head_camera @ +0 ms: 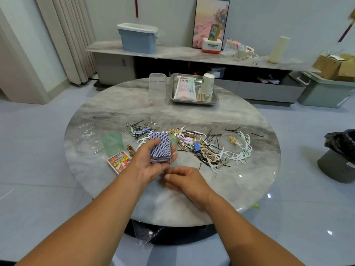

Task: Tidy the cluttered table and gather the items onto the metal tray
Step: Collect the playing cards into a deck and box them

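Note:
My left hand [148,162] holds a stack of blue-patterned playing cards [160,147] above the round marble table [172,198], thumb on top of the stack. Just below and to the right, my right hand [184,179] hovers with loosely curled fingers and holds nothing. The red card box [118,163] lies left of my left hand. At the table's far side sits the metal tray [215,99], carrying a white pouch [184,87] and a stack of paper cups [206,88]. A scatter of floss picks, hairpins, rubber bands and paper clips [207,148] covers the table's middle.
A clear plastic box [157,87] stands left of the tray. A clear dome lid [87,139] and a green bag [113,143] lie at the left, a clear dish [233,143] at the right. A black-bagged bin [340,156] stands on the floor to the right.

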